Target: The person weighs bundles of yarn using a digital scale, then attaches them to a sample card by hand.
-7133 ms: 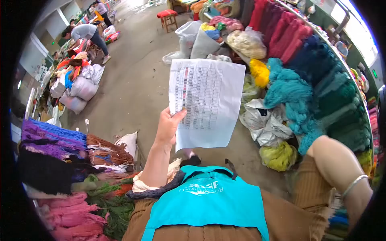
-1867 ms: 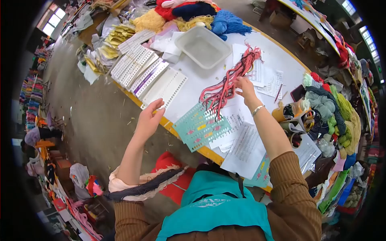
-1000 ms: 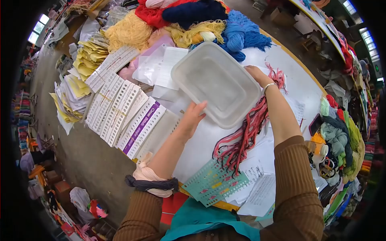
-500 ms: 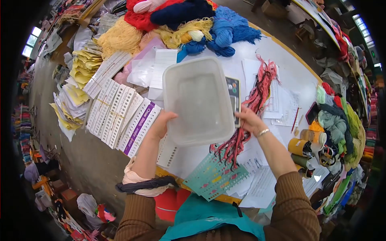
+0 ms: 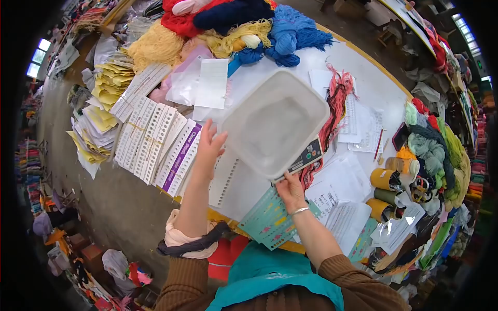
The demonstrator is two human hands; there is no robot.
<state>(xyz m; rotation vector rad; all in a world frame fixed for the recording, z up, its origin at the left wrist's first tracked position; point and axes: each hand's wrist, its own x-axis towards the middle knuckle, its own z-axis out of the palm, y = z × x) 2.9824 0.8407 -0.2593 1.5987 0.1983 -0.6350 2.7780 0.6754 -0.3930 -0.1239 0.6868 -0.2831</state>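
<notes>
A translucent white plastic bin (image 5: 275, 124) rests tilted in view on top of a dark digital scale (image 5: 310, 155), whose button panel shows past the bin's lower right edge. My right hand (image 5: 291, 191) has its fingers closed on the scale's near corner, right below the bin's rim. To the left of the bin, my left hand (image 5: 210, 147) is raised with fingers spread, holding nothing. Under and behind the scale runs a bundle of pink, red and black yarn (image 5: 340, 98). A green punched card (image 5: 272, 217) lies beneath my right wrist.
White punched thread cards (image 5: 150, 135) are stacked at left, beside yellow papers (image 5: 106, 88). Yarn heaps, including a blue one (image 5: 290, 39), cover the far edge. Printed sheets (image 5: 342, 223), yellow cones (image 5: 381, 178), scissors (image 5: 421, 193) and a phone (image 5: 400, 136) lie at right.
The bin and scale have turned together, the panel swinging toward me. My left hand has let go of the bin and opened. My right hand has moved left and nearer to me.
</notes>
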